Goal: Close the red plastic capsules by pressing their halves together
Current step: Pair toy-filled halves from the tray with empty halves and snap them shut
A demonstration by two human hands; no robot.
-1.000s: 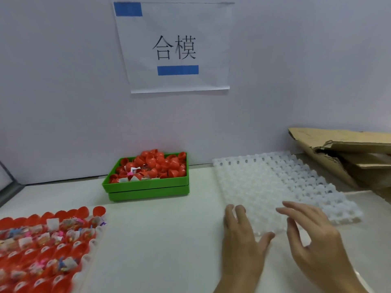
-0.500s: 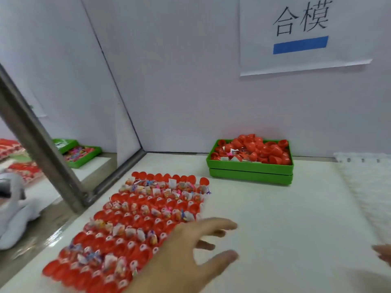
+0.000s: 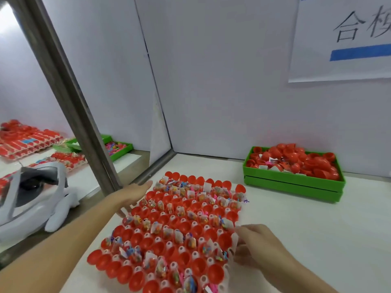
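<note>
Lying at far left, beyond the slanted grey metal post [image 3: 69, 98]: a white plastic headset-like device [image 3: 31, 199]; behind it, neighbouring trays of red pieces [image 3: 25, 138], too blurred to detail.

Reaching in next: the left hand [image 3: 135, 192], fingers [image 3: 146, 185] straight and relaxed, gripping nothing, resting flat along the far left edge of the white plastic grid tray [image 3: 233, 240]; thumb seemingly hooking under that edge, though hard to tell.

Sitting between the two hands on the white desk [image 3: 296, 229]: the grid tray, its long axis running from near the camera toward the back wall, its pockets holding open red plastic capsule halves [image 3: 167, 227], many carrying small clear bags of coloured trinkets and paper slips; none closed yet, so the task looking barely begun.

Touching the tray's near right edge: the right hand [image 3: 258, 244], fingers [image 3: 241, 229] lightly curled; whether pinching the rim or merely touching it, cannot tell.

Both hands flanking the tray, probably steadying or shifting it; the right hand lying nearer the near rows.

Standing well apart at back right: a green rectangular plastic bin [image 3: 292, 182] heaped with loose red capsule caps [image 3: 296, 159]; likely the matching halves, nearer the right hand.
</note>
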